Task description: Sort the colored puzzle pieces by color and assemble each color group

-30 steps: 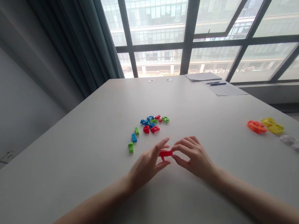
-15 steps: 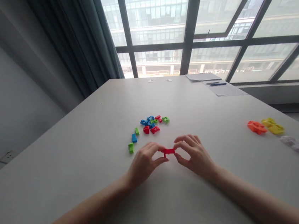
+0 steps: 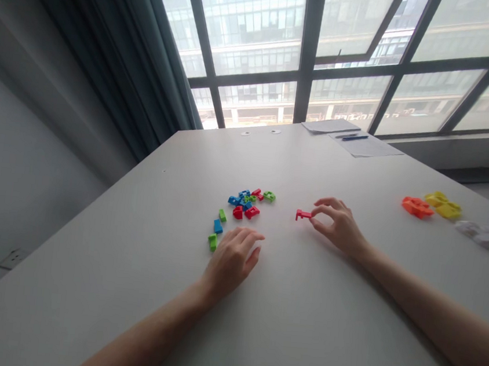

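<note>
My right hand (image 3: pixel 337 223) pinches a small red plastic piece (image 3: pixel 303 215) by its right end, between thumb and fingertips. The piece has a short leg pointing down at its left end. My left hand (image 3: pixel 235 258) is open above the white table (image 3: pixel 137 288), thumb and fingers apart, holding nothing. Nearest to it, on its left, lie a green piece (image 3: pixel 212 241) and a blue piece (image 3: pixel 218 226), with another green piece (image 3: pixel 222 215) just beyond. Farther back sits a loose cluster of red, blue and green pieces (image 3: pixel 245 205).
On the right side of the table are orange pieces (image 3: pixel 417 207), yellow pieces (image 3: pixel 443 204) and white pieces (image 3: pixel 479 234) in small groups. Papers (image 3: pixel 377 148) with a blue pen (image 3: pixel 354 137) lie at the far edge by the window. A dark curtain (image 3: pixel 151 68) hangs at the left.
The red piece has left my left hand and moved right and away from me in my right hand. My left hand has opened and shifted slightly left.
</note>
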The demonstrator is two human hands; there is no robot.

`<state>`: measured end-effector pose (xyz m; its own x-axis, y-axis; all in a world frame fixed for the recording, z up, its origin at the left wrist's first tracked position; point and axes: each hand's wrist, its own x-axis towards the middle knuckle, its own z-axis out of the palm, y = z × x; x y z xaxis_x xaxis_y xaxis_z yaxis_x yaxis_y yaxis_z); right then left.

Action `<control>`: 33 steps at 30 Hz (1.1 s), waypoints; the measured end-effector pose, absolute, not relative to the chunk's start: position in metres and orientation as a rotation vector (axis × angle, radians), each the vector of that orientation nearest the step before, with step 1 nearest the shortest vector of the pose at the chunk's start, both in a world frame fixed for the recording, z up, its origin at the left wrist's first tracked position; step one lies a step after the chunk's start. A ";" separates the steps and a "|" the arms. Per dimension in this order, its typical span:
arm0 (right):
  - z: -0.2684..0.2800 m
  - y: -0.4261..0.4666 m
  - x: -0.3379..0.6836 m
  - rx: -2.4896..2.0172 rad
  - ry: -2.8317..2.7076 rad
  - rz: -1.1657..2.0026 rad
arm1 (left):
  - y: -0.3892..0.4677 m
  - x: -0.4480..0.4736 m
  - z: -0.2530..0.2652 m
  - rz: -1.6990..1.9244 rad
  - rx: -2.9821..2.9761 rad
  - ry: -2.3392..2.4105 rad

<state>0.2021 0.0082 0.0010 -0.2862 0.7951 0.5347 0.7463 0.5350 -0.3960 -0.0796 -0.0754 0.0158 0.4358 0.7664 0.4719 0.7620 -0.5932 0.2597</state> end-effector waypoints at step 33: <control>0.000 0.008 0.197 -1.300 -2.033 0.074 | -0.023 -0.072 0.023 0.455 2.813 2.043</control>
<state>0.1975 0.0076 0.0000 -0.2401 0.8123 0.5314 0.7718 0.4918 -0.4030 -0.0724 -0.0235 0.0232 0.3106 0.8581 0.4089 0.9505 -0.2775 -0.1397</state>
